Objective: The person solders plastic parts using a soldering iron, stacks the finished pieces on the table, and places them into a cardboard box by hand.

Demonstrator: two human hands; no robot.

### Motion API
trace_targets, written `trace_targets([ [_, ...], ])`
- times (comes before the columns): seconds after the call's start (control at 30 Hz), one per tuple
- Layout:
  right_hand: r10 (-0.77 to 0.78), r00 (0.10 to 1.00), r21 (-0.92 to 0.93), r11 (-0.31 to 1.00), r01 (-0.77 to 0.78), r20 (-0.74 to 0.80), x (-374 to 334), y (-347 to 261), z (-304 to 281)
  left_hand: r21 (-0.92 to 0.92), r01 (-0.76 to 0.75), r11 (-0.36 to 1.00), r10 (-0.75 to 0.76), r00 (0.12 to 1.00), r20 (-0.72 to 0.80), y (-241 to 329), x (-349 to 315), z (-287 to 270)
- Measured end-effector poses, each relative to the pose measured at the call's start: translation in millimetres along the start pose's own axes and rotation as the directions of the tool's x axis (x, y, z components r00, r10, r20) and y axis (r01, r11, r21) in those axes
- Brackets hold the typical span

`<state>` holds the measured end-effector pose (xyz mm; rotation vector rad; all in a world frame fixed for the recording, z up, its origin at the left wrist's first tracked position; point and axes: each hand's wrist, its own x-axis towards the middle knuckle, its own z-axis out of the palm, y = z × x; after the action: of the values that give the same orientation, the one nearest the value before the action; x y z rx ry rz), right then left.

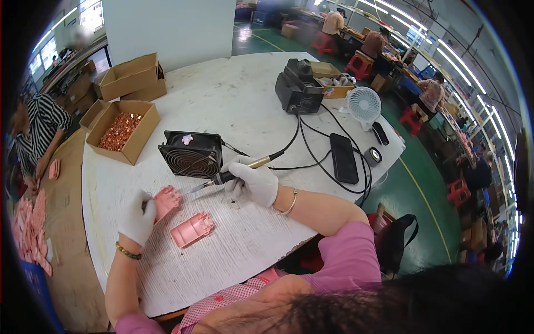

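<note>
From the pinching left grip (137, 216), a pink shell (167, 202) juts toward the right grip's (253, 181) clasped soldering iron (223, 178).

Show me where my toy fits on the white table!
The white table has most room behind the black fan, between the cardboard boxes and black unit. Another bare patch lies between the loose pink piece and near edge. It's crowded around the left hand and right hand, and on the right among cords, phone and small white fan.

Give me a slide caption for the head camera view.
Gloved left hand holds a pink part; right hand grips a soldering iron near a black fan.
</note>
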<state>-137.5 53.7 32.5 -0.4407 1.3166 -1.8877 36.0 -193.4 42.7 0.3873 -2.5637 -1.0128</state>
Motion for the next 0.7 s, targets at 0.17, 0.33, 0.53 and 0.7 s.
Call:
trace_targets([
  [0.17,-0.018,1.000,0.013,1.000,0.018,-0.009,-2,0,3,-0.032,0.032,0.999,-0.025,0.978,0.208,42,-8,-19],
  [0.33,0.005,1.000,0.016,1.000,-0.004,-0.023,-1,0,2,0.240,-0.246,0.939,0.127,0.897,0.423,59,-26,-3],
  [0.53,0.017,1.000,0.083,0.996,-0.016,-0.012,-4,-6,9,0.247,-0.310,0.918,0.128,0.821,0.557,62,-30,-3],
  [0.7,-0.007,1.000,-0.015,1.000,0.007,-0.024,-4,-5,5,0.247,-0.275,0.929,0.135,0.875,0.465,55,-25,-12],
])
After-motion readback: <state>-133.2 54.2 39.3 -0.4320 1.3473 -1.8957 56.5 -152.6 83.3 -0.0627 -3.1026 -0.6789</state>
